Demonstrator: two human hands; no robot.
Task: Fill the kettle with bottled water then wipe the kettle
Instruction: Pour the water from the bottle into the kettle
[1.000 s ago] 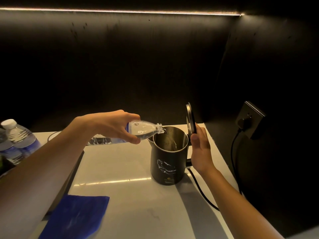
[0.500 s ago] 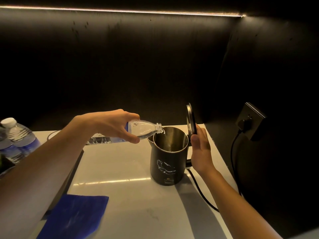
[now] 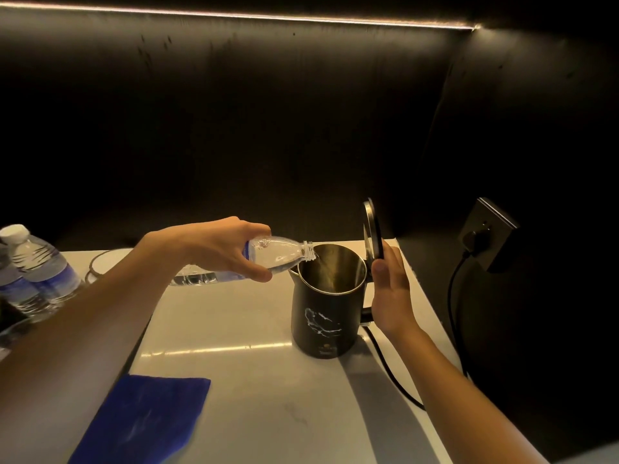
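A black kettle with a white marbled mark stands on the pale counter, its lid swung upright. My left hand grips a clear water bottle lying almost level, its neck over the kettle's rim, and a thin stream of water runs into the kettle. My right hand is wrapped around the kettle's handle on the right side, thumb up next to the lid. A blue cloth lies flat at the counter's front left.
Two capped water bottles stand at the far left. A black cord runs from the kettle's base across the counter, and another goes up to a wall socket on the right. Dark walls close in behind and on the right.
The bottle has tipped slightly flatter with its neck staying over the rim as water keeps running. Both hands and the kettle hold their places.
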